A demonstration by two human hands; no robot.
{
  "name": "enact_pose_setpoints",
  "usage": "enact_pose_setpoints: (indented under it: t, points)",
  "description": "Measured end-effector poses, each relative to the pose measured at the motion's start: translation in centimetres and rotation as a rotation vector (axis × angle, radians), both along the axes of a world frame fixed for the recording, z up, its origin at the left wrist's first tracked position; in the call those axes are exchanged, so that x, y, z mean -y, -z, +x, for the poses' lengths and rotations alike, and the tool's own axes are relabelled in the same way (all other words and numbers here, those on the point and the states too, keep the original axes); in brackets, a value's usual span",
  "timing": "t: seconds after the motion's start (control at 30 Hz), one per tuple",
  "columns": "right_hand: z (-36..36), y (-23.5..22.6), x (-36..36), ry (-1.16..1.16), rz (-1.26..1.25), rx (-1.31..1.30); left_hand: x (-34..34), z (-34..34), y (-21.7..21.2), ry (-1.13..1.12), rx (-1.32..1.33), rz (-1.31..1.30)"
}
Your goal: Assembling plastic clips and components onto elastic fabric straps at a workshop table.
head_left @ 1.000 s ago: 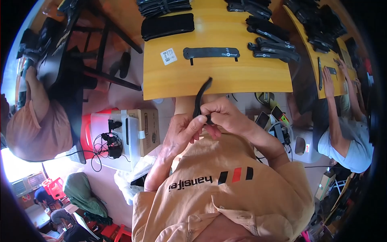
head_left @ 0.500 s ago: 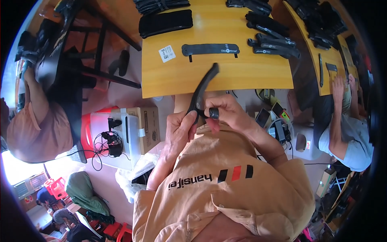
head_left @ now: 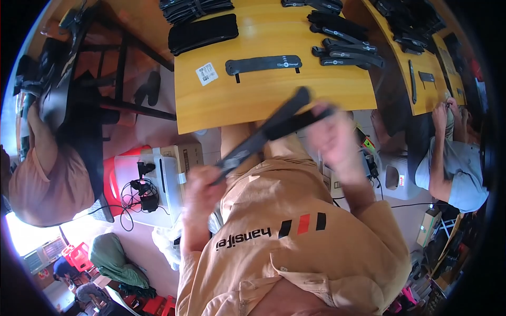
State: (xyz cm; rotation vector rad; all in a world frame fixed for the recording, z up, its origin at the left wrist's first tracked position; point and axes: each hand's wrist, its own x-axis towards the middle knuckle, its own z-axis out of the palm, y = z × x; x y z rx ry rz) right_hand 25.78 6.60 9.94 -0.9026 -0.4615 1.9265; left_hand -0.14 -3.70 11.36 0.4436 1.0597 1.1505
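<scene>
Over my lap, a long black strap [head_left: 250,147] stretches slantwise between my hands, with pale markings near its lower left end. My left hand [head_left: 200,187] is closed round that end. From the strap's middle it parts into two black tails, one reaching free toward the table edge. The other tail runs to my right hand [head_left: 334,139], whose fingers pinch it near its tip. Both hands are smeared by motion. Beyond them on the table lies a flat black strap [head_left: 263,64] with pale print and two small tabs, beside a white label [head_left: 207,73].
The yellow wooden table [head_left: 274,97] carries a black pouch [head_left: 204,34], a stack of black straps [head_left: 196,8] and a pile of printed black straps [head_left: 349,50]. Co-workers sit at either side. A clear plastic bin [head_left: 153,187] with cables stands lower left.
My hands have moved apart, my right hand up and to the right, my left down and to the left. The strap, bunched between them before, is now drawn out with two tails showing.
</scene>
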Motion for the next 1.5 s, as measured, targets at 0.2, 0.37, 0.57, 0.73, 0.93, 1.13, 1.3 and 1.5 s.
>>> enact_pose_setpoints:
  t: [0.2,0.37,0.57,0.73,0.93,1.13,1.3,1.5]
  points:
    - [20.1,-2.7,-8.0,0.549,0.464,-0.347,6.7,-15.1,0.0,-0.370,0.506,0.171]
    - [13.8,-7.1,-5.2,0.047,0.431,-0.176,3.4,-10.9,0.0,-0.376,0.013,0.059]
    - [9.1,-8.7,-4.1,-0.464,0.921,0.796,-3.3,-3.6,5.7,-0.388,-0.003,0.006]
    - [6.3,-8.0,-4.1,-0.466,0.853,1.032,-6.1,-0.5,12.9,-0.454,0.223,-0.028]
    - [7.4,-6.0,-4.5,-0.424,0.728,0.940,-7.2,2.0,13.5,-0.355,-0.090,-0.169]
    - [7.7,-5.3,-4.9,-0.382,0.751,0.902,-6.8,1.1,13.4,-0.270,-0.152,-0.252]
    - [7.5,-5.6,-4.6,-0.409,0.683,0.950,-5.1,-1.0,11.7,-0.111,-0.284,-0.231]
    - [4.0,-5.3,-4.3,-0.579,0.831,0.901,-7.2,2.5,3.2,-0.026,-0.666,0.265]
